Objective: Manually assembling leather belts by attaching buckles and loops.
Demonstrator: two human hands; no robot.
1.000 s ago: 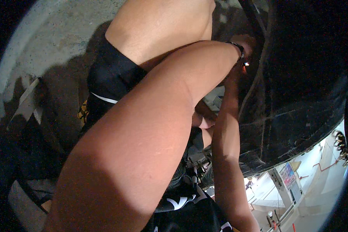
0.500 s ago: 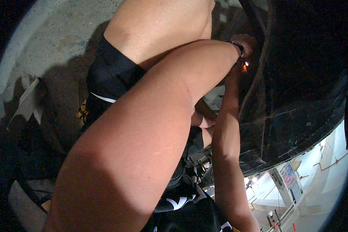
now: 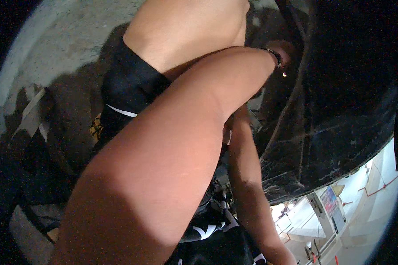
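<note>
So — left arm (image 3: 163, 159) outstretched, right hand hidden behind.

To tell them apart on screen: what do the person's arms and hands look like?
The left forearm and right forearm are bare, without sleeves. A narrow dark band sits on the left wrist. The left hand looks ungloved; the right hand is hidden.

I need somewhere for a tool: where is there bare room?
The floor at upper left looks bare, between the thigh and the picture's dark rim. It is crowded at centre, where the left forearm overlaps the right forearm, and at upper right, with the left hand beside the black surface.
</note>
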